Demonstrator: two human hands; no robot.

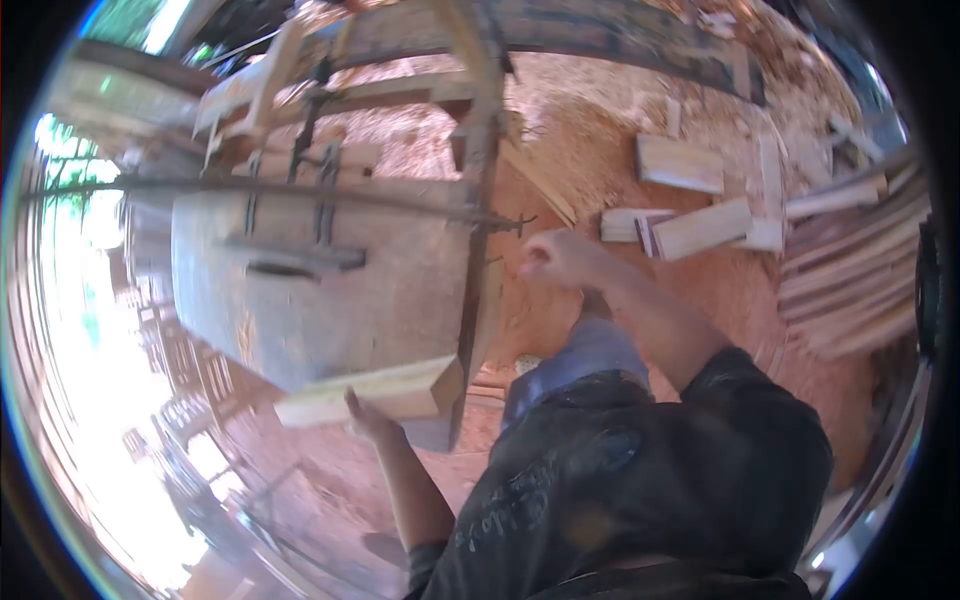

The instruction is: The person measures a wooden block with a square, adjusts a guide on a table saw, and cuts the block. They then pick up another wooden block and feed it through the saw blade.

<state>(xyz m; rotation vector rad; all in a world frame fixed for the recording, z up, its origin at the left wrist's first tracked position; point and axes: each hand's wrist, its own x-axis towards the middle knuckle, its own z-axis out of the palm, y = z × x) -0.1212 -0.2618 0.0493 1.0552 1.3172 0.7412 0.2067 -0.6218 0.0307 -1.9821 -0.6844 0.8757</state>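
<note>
My left hand grips a pale, squared wooden block from its near side, thumb over the top. The block lies slantwise at the near edge of a broad, smooth machine table. To the right of that table, my right hand is in the air with its fingers curled in, and I see nothing in it. A thin metal rod crosses above the table top, its hooked end close to my right hand. A short bar lies on the table beside a dark slot.
Sawdust and shavings cover the ground beyond. Cut boards and another block lie to the right, near a stack of long planks. A wooden frame stands at the table's far end.
</note>
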